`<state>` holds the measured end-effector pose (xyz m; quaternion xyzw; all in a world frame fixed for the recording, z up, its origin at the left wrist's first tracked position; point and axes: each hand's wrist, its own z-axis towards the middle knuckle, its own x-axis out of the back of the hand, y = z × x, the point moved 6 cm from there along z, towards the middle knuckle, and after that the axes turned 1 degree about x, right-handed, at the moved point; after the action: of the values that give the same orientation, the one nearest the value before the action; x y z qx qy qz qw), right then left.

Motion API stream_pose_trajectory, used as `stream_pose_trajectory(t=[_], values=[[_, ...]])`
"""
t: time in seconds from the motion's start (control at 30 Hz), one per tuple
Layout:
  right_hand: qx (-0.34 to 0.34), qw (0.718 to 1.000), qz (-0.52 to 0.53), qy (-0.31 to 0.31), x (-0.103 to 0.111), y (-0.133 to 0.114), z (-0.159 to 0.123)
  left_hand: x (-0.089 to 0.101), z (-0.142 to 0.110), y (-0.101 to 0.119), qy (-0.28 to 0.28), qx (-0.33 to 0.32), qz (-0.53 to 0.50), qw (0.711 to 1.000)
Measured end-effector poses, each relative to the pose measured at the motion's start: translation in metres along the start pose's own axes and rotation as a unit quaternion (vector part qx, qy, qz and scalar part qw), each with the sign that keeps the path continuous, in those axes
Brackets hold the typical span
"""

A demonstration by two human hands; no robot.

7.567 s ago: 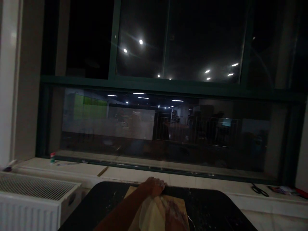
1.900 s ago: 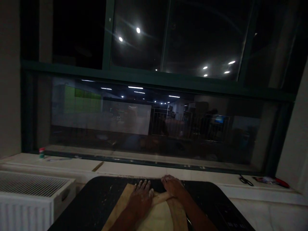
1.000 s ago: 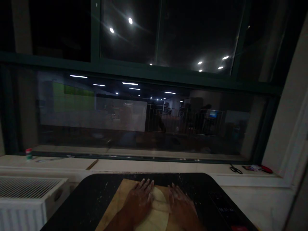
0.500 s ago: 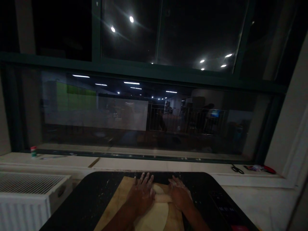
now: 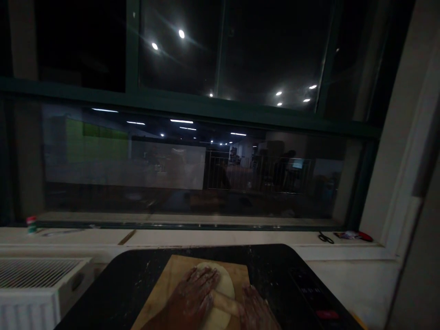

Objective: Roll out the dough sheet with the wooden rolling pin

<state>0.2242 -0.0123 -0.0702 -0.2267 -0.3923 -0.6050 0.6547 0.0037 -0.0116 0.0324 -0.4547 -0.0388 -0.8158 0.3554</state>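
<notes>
Pretty dark shot, but both floury hands sit flat on a rolling pin (image 5: 225, 302): left hand (image 5: 192, 298) at 9 o'clock, right hand (image 5: 254, 309) at 3, palms pressed down, fingers loosely spread. The pin lies across a pale round of dough (image 5: 220, 282) on a wooden board (image 5: 173, 279), which rests on the black desk (image 5: 275, 270). Scissors (image 5: 323, 237) lie on the windowsill (image 5: 220, 237) at 2 o'clock.

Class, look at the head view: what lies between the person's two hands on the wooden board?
In the head view, a rolling pin spans from the left hand to the right hand, over flat dough.
</notes>
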Motion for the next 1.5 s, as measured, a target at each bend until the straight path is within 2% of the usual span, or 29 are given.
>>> stream_pose_trajectory(t=[0.07,0.1,0.17,0.2,0.3,0.43,0.5,0.57,0.73,0.87,1.0,1.1,1.17,1.27,1.37,1.5], values=[[0.013,0.996,0.019,-0.091,0.014,0.004,0.022,-0.013,0.009,-0.005,-0.021,0.030,-0.020,0.999],[-0.009,0.991,0.019,-0.130,0.024,0.010,0.036,-0.022,0.015,-0.009,-0.043,0.051,-0.030,0.997],[-0.058,0.981,0.025,-0.185,0.041,0.020,0.066,-0.038,0.028,-0.019,-0.106,0.098,-0.050,0.988],[-0.060,0.975,0.043,-0.210,0.045,0.021,0.081,-0.046,0.034,-0.025,-0.143,0.124,-0.057,0.980],[-0.064,0.970,0.072,-0.222,0.046,0.023,0.126,-0.062,0.049,-0.043,-0.221,0.189,-0.064,0.955],[-0.048,0.973,0.083,-0.210,0.026,0.025,0.163,-0.072,0.057,-0.058,-0.237,0.223,-0.052,0.944],[-0.025,0.972,0.093,-0.214,0.018,0.024,0.165,-0.074,0.056,-0.060,-0.232,0.242,-0.045,0.941],[-0.010,0.970,0.099,-0.220,0.017,0.023,0.156,-0.071,0.053,-0.057,-0.214,0.256,-0.043,0.942],[-0.034,0.969,0.096,-0.224,0.041,0.021,0.102,-0.053,0.044,-0.028,-0.171,0.241,-0.039,0.954],[-0.062,0.981,0.074,-0.170,0.049,0.012,0.053,-0.035,0.025,-0.003,-0.133,0.177,-0.001,0.975],[-0.030,0.988,0.103,-0.111,0.029,0.000,0.014,-0.019,-0.007,0.018,-0.056,0.062,0.034,0.996],[-0.002,0.989,0.104,-0.102,0.019,-0.004,0.002,-0.009,-0.024,0.023,-0.038,0.047,0.041,0.997],[0.013,0.989,0.106,-0.101,0.026,-0.004,0.007,-0.005,-0.024,0.023,-0.057,0.061,0.021,0.996],[0.031,0.985,0.115,-0.129,0.045,-0.003,0.037,-0.007,-0.009,0.012,-0.095,0.104,-0.022,0.990],[-0.027,0.980,0.096,-0.170,0.055,0.004,0.087,-0.025,0.014,-0.017,-0.139,0.184,-0.041,0.972],[-0.093,0.977,0.085,-0.170,0.044,0.013,0.157,-0.056,0.035,-0.060,-0.181,0.265,-0.025,0.947]])
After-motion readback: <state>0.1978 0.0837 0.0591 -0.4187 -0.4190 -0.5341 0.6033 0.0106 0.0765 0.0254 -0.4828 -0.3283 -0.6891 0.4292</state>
